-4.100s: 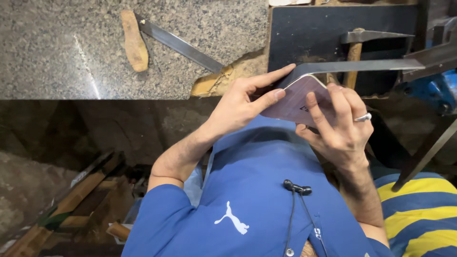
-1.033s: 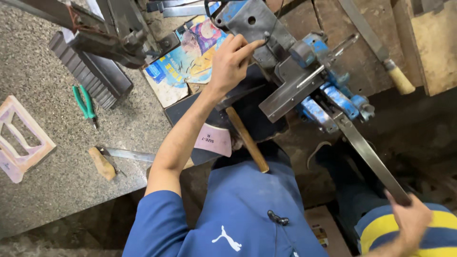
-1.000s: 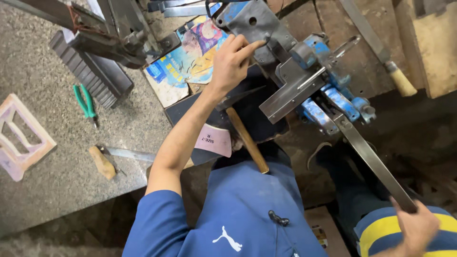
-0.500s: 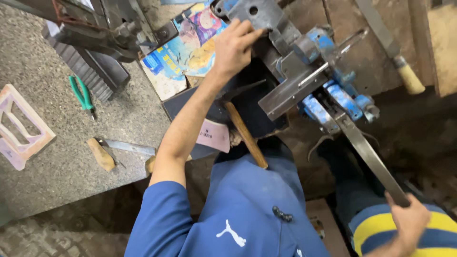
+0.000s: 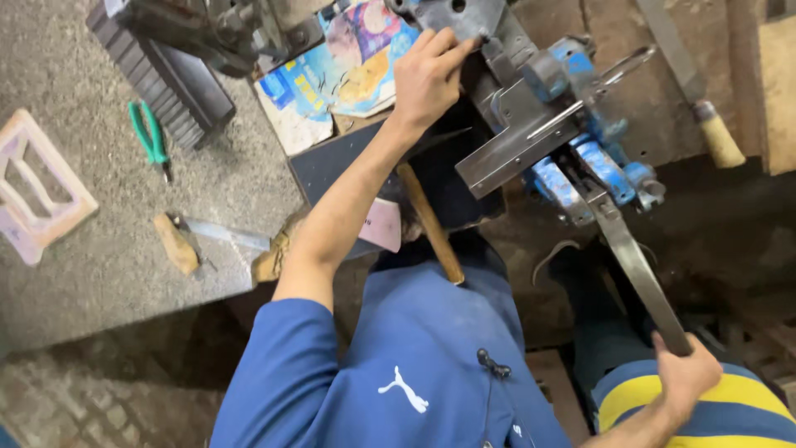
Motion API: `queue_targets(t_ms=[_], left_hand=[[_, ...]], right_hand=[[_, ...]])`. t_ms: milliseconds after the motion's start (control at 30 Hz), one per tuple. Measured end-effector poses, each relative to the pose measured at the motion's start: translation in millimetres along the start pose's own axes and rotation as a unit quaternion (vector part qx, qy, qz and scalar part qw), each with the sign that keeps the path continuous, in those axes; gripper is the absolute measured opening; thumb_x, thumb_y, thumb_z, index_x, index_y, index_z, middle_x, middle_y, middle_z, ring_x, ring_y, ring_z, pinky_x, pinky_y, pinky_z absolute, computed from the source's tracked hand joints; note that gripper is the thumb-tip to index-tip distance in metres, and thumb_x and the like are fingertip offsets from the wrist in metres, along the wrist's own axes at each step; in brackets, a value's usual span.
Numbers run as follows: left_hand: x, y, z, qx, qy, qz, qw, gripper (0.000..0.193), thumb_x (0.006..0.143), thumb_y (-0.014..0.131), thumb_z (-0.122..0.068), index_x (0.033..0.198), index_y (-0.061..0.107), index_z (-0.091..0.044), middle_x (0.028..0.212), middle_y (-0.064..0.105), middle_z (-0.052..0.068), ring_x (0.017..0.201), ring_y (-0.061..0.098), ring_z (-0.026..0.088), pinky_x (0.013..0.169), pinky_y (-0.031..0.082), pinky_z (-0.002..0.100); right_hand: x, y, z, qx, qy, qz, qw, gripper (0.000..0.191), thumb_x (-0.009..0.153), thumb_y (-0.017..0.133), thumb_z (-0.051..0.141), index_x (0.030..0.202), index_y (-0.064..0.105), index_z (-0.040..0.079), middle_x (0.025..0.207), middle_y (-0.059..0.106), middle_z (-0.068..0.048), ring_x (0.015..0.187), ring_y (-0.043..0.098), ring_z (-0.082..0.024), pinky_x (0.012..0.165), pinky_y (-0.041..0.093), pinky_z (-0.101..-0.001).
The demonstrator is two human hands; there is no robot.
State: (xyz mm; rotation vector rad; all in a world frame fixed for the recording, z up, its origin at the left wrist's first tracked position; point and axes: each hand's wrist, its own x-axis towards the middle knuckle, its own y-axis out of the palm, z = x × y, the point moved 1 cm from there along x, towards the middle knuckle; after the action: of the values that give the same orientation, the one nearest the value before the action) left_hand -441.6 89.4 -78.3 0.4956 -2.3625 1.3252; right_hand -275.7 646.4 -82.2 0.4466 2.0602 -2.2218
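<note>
Gripping the end of the long steel lever [image 5: 638, 274], the right hand [image 5: 684, 382] has closed round it since a second ago and drawn it low. Beyond, the left hand [image 5: 427, 75] presses flat on the blue bench press [image 5: 547, 124], pinning work underneath; a wooden-handled hammer [image 5: 429, 222] lies nearer.

Blue short-sleeved shirt — white leaping-animal logo, small black clip-on microphone — bare forearms.

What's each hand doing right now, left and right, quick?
Left hand: fingers extended, resting on the grey metal machine, gripping nothing.
Right hand: closed around the end of the long metal lever.
</note>
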Motion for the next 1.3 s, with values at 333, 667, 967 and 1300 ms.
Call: queue_targets(t_ms=[333,667,967,1300], left_hand=[[-0.5,6.8,-11.6,0.004,-0.042,-0.039,0.998,0.023,0.081,0.073,-0.004,0.101,0.076,-0.013,0.085,0.060,0.002,0.081,0.061,0.025,0.067,0.050,0.038],[-1.2,1.3,-22.3,0.032,-0.076,-0.080,0.993,0.017,0.083,0.074,-0.005,0.098,0.076,-0.013,0.083,0.060,0.002,0.080,0.061,0.024,0.066,0.051,0.038],[13.6,-18.7,-10.1,0.030,0.014,-0.056,0.998,0.033,0.069,0.067,0.004,0.096,0.077,-0.013,0.089,0.065,0.001,0.084,0.060,0.026,0.071,0.050,0.038],[26.2,-39.8,0.1,-0.018,0.135,0.014,0.991,0.040,0.065,0.069,0.002,0.101,0.078,-0.014,0.090,0.060,0.006,0.089,0.056,0.029,0.075,0.045,0.040]], right_hand=[[-1.6,-1.9,6.5,0.023,0.027,0.006,0.999,0.037,0.083,0.088,0.040,0.103,0.078,0.012,0.078,0.069,-0.015,0.073,0.066,-0.034,0.072,0.052,-0.0397],[-2.1,-5.9,12.9,0.022,0.078,0.023,0.996,0.036,0.082,0.089,0.037,0.104,0.080,0.010,0.074,0.071,-0.016,0.069,0.070,-0.032,0.074,0.053,-0.0432],[-6.5,-10.2,10.4,0.033,0.033,-0.028,0.999,0.034,0.088,0.086,0.038,0.100,0.078,0.007,0.078,0.069,-0.017,0.073,0.066,-0.035,0.073,0.052,-0.0403],[-13.3,-14.7,27.9,0.013,0.034,-0.004,0.999,0.044,0.085,0.089,0.049,0.100,0.078,0.009,0.080,0.071,-0.018,0.075,0.066,-0.040,0.074,0.052,-0.0465]])
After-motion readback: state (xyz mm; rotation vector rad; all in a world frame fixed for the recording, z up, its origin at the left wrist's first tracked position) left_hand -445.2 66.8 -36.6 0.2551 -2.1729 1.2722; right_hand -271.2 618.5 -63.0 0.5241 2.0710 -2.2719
